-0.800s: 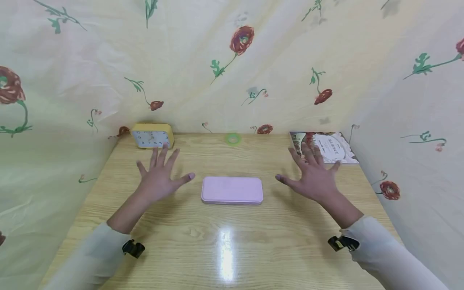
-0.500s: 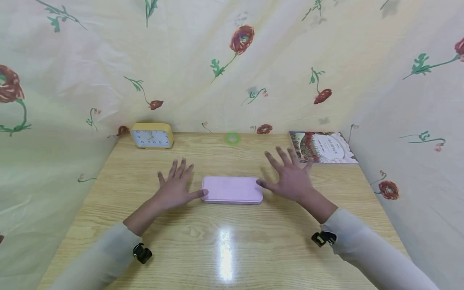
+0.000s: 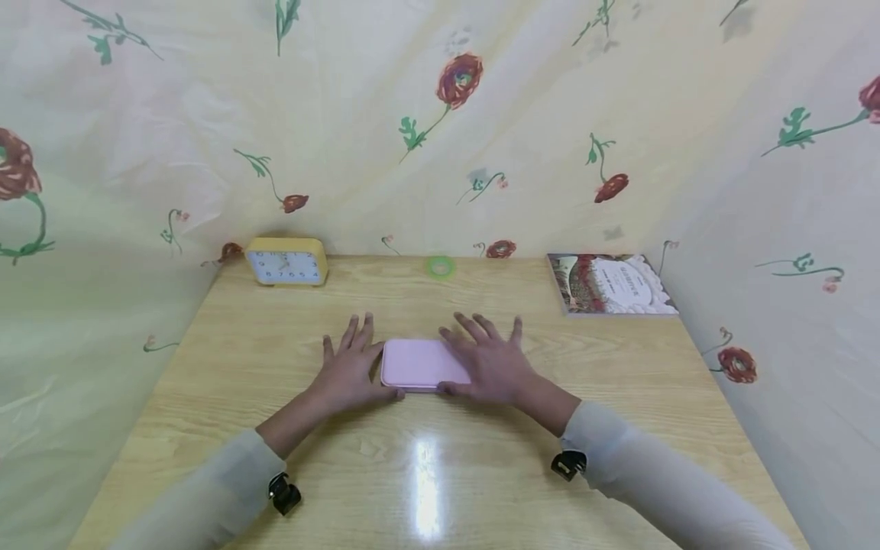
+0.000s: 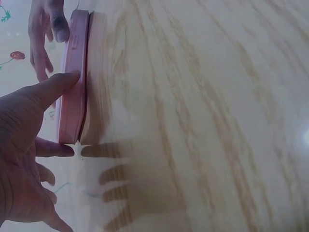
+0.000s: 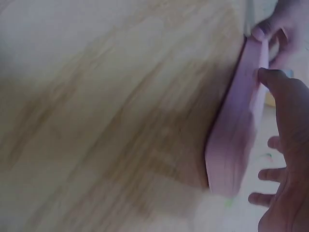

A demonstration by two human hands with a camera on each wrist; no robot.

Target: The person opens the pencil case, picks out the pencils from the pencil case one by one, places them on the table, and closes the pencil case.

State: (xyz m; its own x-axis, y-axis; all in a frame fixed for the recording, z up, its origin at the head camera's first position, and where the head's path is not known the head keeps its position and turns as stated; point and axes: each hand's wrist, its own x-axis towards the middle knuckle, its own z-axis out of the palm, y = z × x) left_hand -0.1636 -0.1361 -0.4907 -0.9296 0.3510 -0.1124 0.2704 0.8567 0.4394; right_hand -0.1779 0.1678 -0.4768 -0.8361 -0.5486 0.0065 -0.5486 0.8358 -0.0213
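A flat pink pencil case (image 3: pixel 415 363) with rounded corners lies on the wooden table between both hands. My left hand (image 3: pixel 347 378) is at its left end, fingers spread; in the left wrist view the thumb (image 4: pixel 65 82) touches the front side and the index finger lies at the end. Over the case's right part is my right hand (image 3: pixel 498 370), hiding that end in the head view. Its thumb (image 5: pixel 273 79) touches the front side in the right wrist view, while the other fingers spread out behind the case.
A yellow alarm clock (image 3: pixel 287 262) stands at the back left of the table (image 3: pixel 426 466). A green tape roll (image 3: pixel 441 266) lies at the back middle, and a printed book (image 3: pixel 615 284) at the back right. Flowered cloth (image 3: pixel 371 114) hangs behind and at the sides.
Both hands have moved inward from either side and come down to the pencil case, thumbs now at its front side. The case looks unmoved.
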